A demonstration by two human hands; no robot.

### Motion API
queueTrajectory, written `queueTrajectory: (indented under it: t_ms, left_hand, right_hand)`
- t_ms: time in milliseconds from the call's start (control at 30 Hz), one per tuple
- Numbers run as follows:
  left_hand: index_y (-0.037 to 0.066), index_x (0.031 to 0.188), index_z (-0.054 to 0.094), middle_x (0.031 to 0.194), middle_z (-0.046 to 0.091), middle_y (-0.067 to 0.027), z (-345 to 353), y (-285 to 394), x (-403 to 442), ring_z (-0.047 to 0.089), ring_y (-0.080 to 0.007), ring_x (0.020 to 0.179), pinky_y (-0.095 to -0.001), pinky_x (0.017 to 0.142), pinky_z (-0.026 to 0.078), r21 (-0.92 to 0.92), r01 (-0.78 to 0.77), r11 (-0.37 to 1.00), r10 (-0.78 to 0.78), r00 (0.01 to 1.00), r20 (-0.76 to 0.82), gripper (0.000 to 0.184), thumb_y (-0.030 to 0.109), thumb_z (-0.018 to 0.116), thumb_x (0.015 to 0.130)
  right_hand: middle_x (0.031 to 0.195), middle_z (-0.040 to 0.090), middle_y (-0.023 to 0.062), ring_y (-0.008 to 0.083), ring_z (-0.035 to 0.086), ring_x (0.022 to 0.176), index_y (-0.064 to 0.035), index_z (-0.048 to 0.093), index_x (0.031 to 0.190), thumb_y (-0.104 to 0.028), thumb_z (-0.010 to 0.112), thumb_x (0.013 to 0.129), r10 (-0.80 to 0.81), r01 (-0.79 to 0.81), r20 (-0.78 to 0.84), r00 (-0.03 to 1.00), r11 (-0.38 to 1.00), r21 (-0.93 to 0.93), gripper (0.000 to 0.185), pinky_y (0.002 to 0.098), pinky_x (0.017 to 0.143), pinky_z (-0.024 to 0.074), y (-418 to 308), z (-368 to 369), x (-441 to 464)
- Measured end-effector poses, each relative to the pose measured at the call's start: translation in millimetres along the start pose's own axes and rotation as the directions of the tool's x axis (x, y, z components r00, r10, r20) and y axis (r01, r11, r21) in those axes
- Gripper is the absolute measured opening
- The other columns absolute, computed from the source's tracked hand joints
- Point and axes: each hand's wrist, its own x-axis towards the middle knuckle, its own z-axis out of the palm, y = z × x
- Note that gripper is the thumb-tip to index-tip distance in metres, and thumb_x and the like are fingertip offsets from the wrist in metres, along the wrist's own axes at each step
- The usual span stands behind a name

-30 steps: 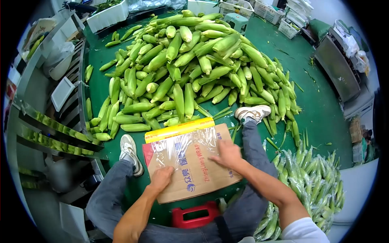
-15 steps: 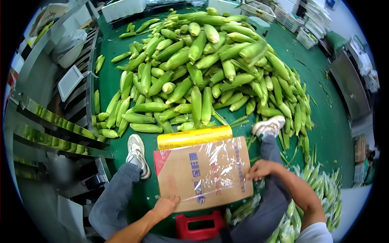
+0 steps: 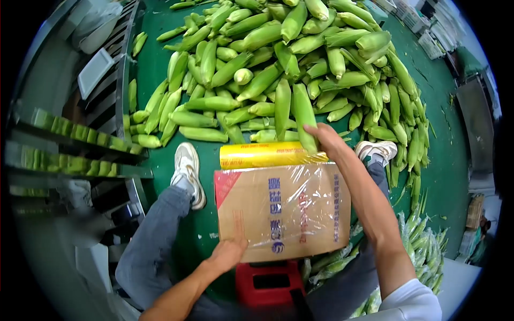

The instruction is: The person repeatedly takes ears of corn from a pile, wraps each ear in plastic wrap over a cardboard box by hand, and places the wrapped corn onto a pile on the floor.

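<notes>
A flat cardboard box, with clear film stretched over its top, lies between the legs. Along its far edge sits a yellow roll of wrap. My left hand is at the box's near left corner, fingers closed on the film or box edge. Beyond the box, my right hand grips an ear of corn in green husk, its lower end over the right part of the roll. A big heap of corn spreads past the roll.
Film-wrapped corn is piled at the lower right. A red plastic stool stands below the box. Metal racks run along the left. A shoe stands on either side of the box. White crates are at the upper right.
My right hand has moved from the box's right edge to the heap and taken hold of an ear of corn. My left hand stays at the near left corner. The view has tilted down.
</notes>
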Motion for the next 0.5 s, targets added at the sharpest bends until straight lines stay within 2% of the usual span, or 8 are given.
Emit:
queueTrajectory:
  t_ms: [67, 133, 200, 267, 300, 367, 467, 500]
  left_hand:
    - [0.007, 0.098, 0.058, 0.087, 0.067, -0.0206, 2.5, -2.8, 0.0, 0.067, -0.0423, 0.083, -0.0523, 0.073, 0.054, -0.118, 0.006, 0.993, -0.010, 0.999, -0.038, 0.010, 0.012, 0.061, 0.090]
    - [0.007, 0.094, 0.059, 0.086, 0.067, -0.0223, -10.2, 3.5, -6.0, 0.067, -0.0440, 0.082, -0.0528, 0.073, 0.054, -0.251, 0.009, 0.968, -0.025, 0.998, -0.062, 0.006, 0.012, 0.062, 0.092]
    - [0.008, 0.090, 0.062, 0.078, 0.068, -0.0128, -23.3, 11.6, -15.1, 0.068, -0.0295, 0.072, -0.0414, 0.063, 0.054, -0.534, 0.015, 0.845, -0.096, 0.987, -0.125, 0.010, 0.014, 0.063, 0.097]
    - [0.008, 0.089, 0.063, 0.076, 0.066, -0.0064, -61.5, 27.1, -20.3, 0.066, -0.0194, 0.068, -0.0335, 0.059, 0.052, -0.886, 0.173, 0.431, -0.276, 0.960, 0.054, 0.013, 0.016, 0.063, 0.099]
    - [0.006, 0.090, 0.063, 0.076, 0.063, -0.0012, -65.6, 24.1, -12.3, 0.061, -0.0094, 0.067, -0.0252, 0.061, 0.050, -0.978, 0.100, 0.184, -0.326, 0.945, 0.035, 0.017, 0.018, 0.064, 0.101]
    - [0.002, 0.086, 0.062, 0.076, 0.064, -0.0045, -65.5, 25.3, 22.7, 0.060, -0.0119, 0.063, -0.0280, 0.061, 0.050, -0.996, -0.060, 0.071, -0.503, 0.860, -0.087, 0.021, 0.017, 0.063, 0.101]
    - [0.000, 0.082, 0.062, 0.077, 0.066, -0.0075, -26.4, 15.3, 96.7, 0.062, -0.0175, 0.066, -0.0342, 0.062, 0.049, -0.794, 0.032, 0.608, -0.611, 0.657, -0.441, 0.024, 0.018, 0.067, 0.097]
    - [0.000, 0.088, 0.064, 0.083, 0.067, -0.0098, -30.1, 21.0, 99.5, 0.063, -0.0213, 0.073, -0.0370, 0.068, 0.050, -0.631, 0.039, 0.775, -0.483, 0.680, -0.551, 0.021, 0.019, 0.069, 0.094]
  right_hand:
    - [0.103, 0.067, 0.0149, 0.0319, 0.067, 0.097, -0.0032, 0.056, 0.134, -0.026, 0.081, 0.085, -0.517, 0.401, 0.008, 0.856, 0.653, -0.643, 0.059, 0.0466, 0.086, 0.0557, 17.5, 30.0, -110.6]
    - [0.118, 0.062, 0.0187, 0.0365, 0.062, 0.109, -0.0078, 0.054, 0.137, -0.021, 0.084, 0.079, -0.667, 0.453, 0.268, 0.695, 0.116, -0.884, 0.066, 0.0488, 0.095, 0.0516, 54.5, 53.7, -178.6]
    - [0.120, 0.058, 0.0208, 0.0398, 0.056, 0.114, -0.0102, 0.054, 0.139, -0.018, 0.086, 0.072, -0.531, 0.546, 0.487, 0.693, -0.054, -0.836, 0.075, 0.0491, 0.100, 0.0468, 94.8, 65.2, -203.1]
    - [0.120, 0.058, 0.0200, 0.0396, 0.057, 0.111, -0.0117, 0.056, 0.137, -0.019, 0.087, 0.071, -0.534, 0.524, 0.468, 0.704, -0.054, -0.850, 0.073, 0.0473, 0.097, 0.0479, 136.4, 64.3, -208.7]
    - [0.120, 0.058, 0.0196, 0.0395, 0.057, 0.110, -0.0125, 0.057, 0.136, -0.019, 0.087, 0.070, -0.532, 0.514, 0.456, 0.714, -0.044, -0.857, 0.072, 0.0464, 0.096, 0.0485, 144.4, 67.3, -210.9]
    - [0.118, 0.059, 0.0192, 0.0395, 0.057, 0.109, -0.0137, 0.058, 0.135, -0.021, 0.087, 0.070, -0.503, 0.489, 0.441, 0.743, -0.041, -0.871, 0.072, 0.0460, 0.095, 0.0490, 146.6, 67.4, -205.5]
    - [0.114, 0.062, 0.0196, 0.0387, 0.059, 0.108, -0.0145, 0.061, 0.136, -0.026, 0.089, 0.068, -0.418, 0.471, 0.444, 0.793, -0.041, -0.881, 0.074, 0.0451, 0.095, 0.0499, 145.2, 68.1, -194.1]
    - [0.112, 0.063, 0.0200, 0.0383, 0.060, 0.107, -0.0146, 0.062, 0.136, -0.028, 0.090, 0.066, -0.386, 0.465, 0.446, 0.807, -0.050, -0.884, 0.076, 0.0447, 0.095, 0.0501, 137.9, 65.4, -187.5]
